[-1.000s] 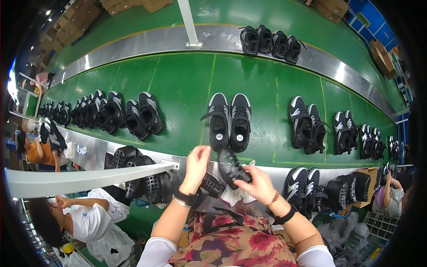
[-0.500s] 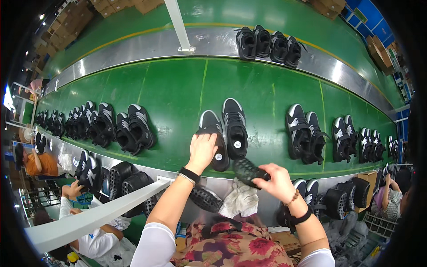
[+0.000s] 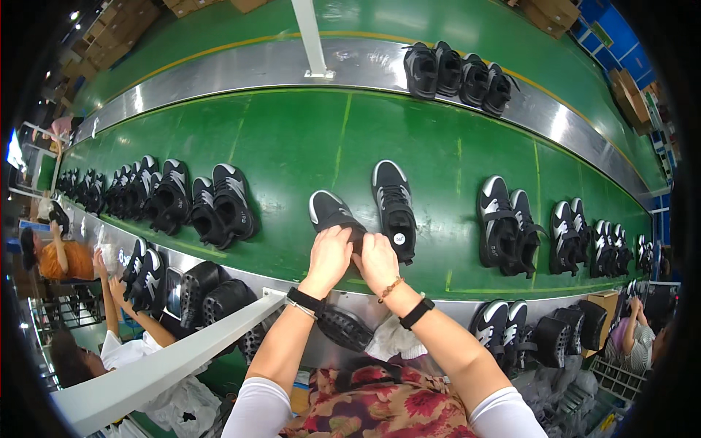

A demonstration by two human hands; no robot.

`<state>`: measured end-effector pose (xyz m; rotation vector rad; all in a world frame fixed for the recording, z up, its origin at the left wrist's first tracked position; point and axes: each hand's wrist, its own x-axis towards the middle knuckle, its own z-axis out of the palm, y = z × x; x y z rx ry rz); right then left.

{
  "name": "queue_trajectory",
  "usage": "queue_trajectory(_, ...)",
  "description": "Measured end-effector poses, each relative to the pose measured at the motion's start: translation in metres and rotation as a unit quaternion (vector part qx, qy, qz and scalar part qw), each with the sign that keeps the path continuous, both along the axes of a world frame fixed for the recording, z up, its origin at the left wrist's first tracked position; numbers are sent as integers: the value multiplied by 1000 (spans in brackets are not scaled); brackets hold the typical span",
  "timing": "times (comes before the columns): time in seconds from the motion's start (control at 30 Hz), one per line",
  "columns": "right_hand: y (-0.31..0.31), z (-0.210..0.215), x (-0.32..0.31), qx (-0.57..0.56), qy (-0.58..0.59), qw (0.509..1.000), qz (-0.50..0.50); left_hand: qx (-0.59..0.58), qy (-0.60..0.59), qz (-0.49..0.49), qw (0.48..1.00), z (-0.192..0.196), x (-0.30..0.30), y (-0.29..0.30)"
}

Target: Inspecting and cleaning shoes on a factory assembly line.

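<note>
A black sneaker (image 3: 326, 208) with a silver-grey toe lies tilted on the green conveyor belt in front of me, its heel end covered by my hands. My left hand (image 3: 331, 255) is closed over its strap and left side. The fingers of my right hand (image 3: 377, 261) are bent round the opening and heel, against the left hand. Whatever is inside the shoe is hidden. Just to the right, apart from my hands, stands the matching sneaker (image 3: 394, 204), upright with a round white sticker inside.
Pairs of sneakers line the belt, left (image 3: 232, 201) and right (image 3: 496, 219). Dark dimpled blocks (image 3: 343, 326) and a whitish glove (image 3: 398, 339) lie on the near metal ledge. A white post (image 3: 182, 347) slants at lower left. Co-workers sit left and right.
My right hand has moved up and left from the ledge to the left sneaker. The dark dimpled block it held is no longer visible. That sneaker has turned, toe leftward.
</note>
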<state>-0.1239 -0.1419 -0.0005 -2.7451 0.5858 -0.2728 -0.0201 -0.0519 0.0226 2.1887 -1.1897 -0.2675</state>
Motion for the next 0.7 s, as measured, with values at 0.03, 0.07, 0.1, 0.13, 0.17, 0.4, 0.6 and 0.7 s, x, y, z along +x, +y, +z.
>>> queue_trajectory(0.03,6,10,2,36,-40,999,-8,-11,5,40,999,-2,1,8)
queue_trajectory(0.07,11,19,3,71,-79,994,-17,-22,10,80,997,-5,2,16)
queue_trajectory(0.1,10,23,-1,76,-85,993,-16,-23,10,81,996,-3,2,16)
queue_trajectory(0.13,10,21,-4,75,-84,994,-15,-18,28,93,995,-1,2,17)
queue_trajectory(0.17,9,17,-5,77,-52,995,-35,-13,45,104,993,0,1,18)
queue_trajectory(0.4,8,4,25,79,10,991,-108,-18,-18,58,998,-9,-14,19)
queue_trajectory(0.6,-7,-8,52,107,109,988,-23,10,-25,71,997,-17,-22,22)
queue_trajectory(0.7,-9,-8,52,131,84,987,48,45,-46,114,991,-20,-22,27)
